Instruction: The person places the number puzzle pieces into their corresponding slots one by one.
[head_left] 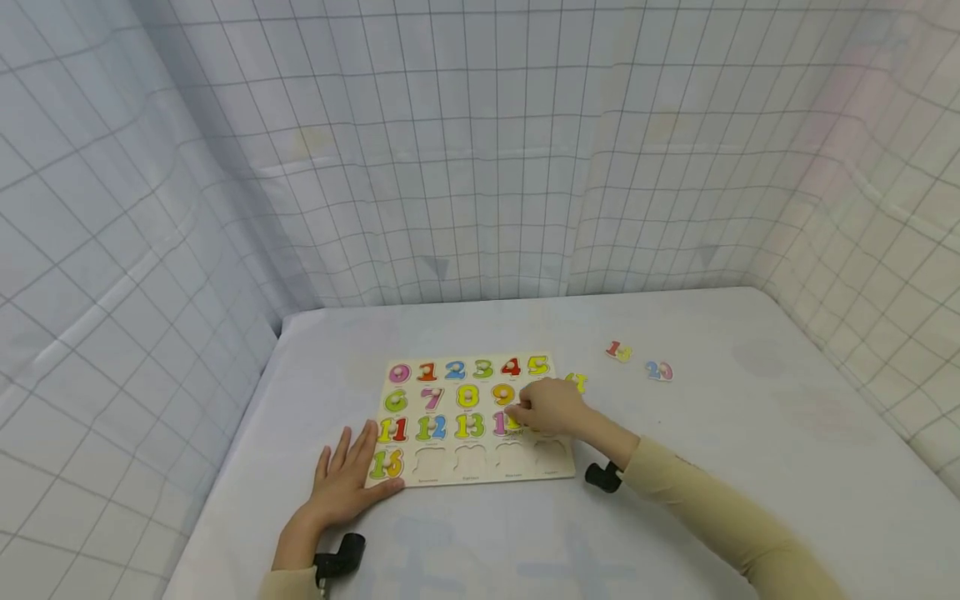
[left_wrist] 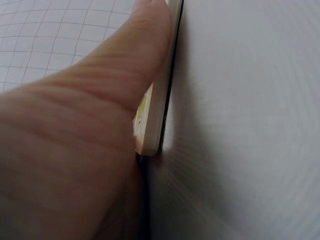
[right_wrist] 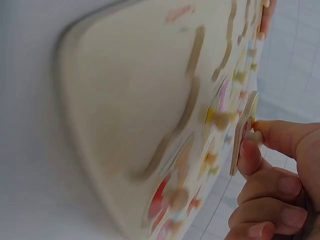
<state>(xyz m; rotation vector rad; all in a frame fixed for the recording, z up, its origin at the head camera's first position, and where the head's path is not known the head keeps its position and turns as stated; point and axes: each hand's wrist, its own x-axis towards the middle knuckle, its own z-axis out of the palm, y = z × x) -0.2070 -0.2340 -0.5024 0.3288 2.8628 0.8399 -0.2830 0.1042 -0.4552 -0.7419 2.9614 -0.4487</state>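
Observation:
A wooden number puzzle board [head_left: 450,480] lies on the table, with knobbed pieces from 0 upward in its rows. My left hand [head_left: 341,487] rests on its lower left corner, fingers spread, beside the green and orange 16 piece [head_left: 387,464]. In the left wrist view the thumb [left_wrist: 135,50] lies along the board's edge [left_wrist: 157,115]. Over the right part of the board, my right hand [head_left: 553,406] pinches a puzzle piece [right_wrist: 242,132] by its knob between thumb and forefinger. The piece is tilted edge-on in the right wrist view, and I cannot tell its number.
Several recesses [head_left: 470,459] show bare wood along the bottom row. Right of the board lie a red and yellow number piece [head_left: 619,351] and a blue and pink 20 piece [head_left: 660,371]. A yellow piece [head_left: 577,381] lies by the board's right edge. Grid-patterned curtains [head_left: 465,167] surround the table.

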